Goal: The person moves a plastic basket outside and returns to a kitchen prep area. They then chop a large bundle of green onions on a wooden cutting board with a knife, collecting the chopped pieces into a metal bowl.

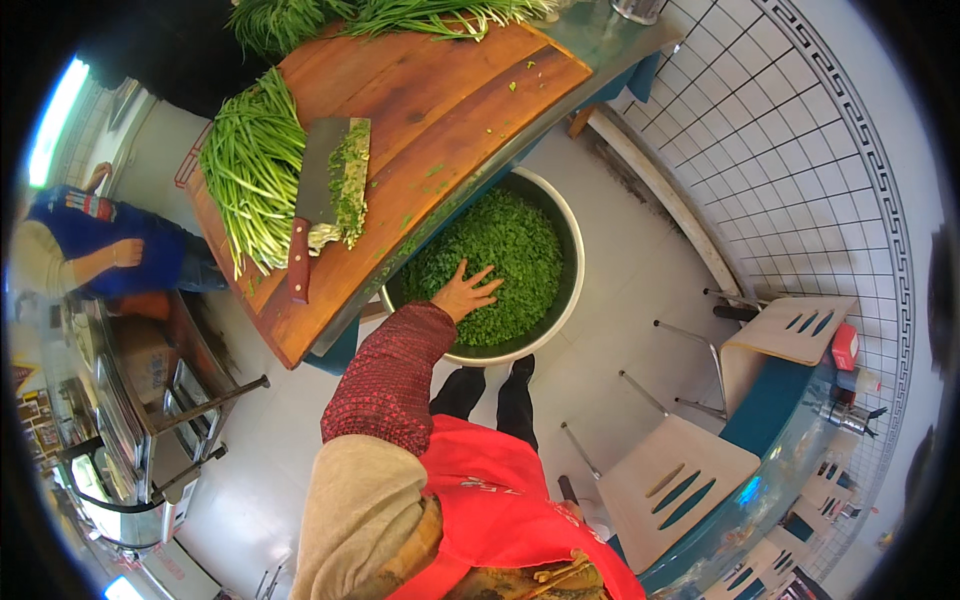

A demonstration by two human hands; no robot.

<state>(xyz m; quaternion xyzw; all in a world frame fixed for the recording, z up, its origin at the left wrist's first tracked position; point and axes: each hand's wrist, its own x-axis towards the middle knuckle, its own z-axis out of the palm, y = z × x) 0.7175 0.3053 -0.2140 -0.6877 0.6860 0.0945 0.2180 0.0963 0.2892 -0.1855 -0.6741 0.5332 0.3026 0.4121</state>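
My left hand (466, 293), in a dark red patterned sleeve, lies with fingers spread on a heap of finely chopped greens (510, 255). The greens fill much of a big round metal tub (572, 235) beside the table. My right hand is out of sight. On the wooden board (440, 110) above the tub rests a cleaver (318, 175) with a reddish-brown handle, nobody holding it. Chopped green bits (350, 180) lie along its blade, with pale stalk ends (322, 237) near the handle. Left of it is a large bunch of long green chives (255, 160).
More long greens (430, 15) lie at the board's far edge. A person in a blue apron (110, 240) stands at the left, beyond a metal rack (160, 400). Chairs (680, 475) and a blue-edged table (770, 430) stand at the right, by a white tiled wall (790, 130).
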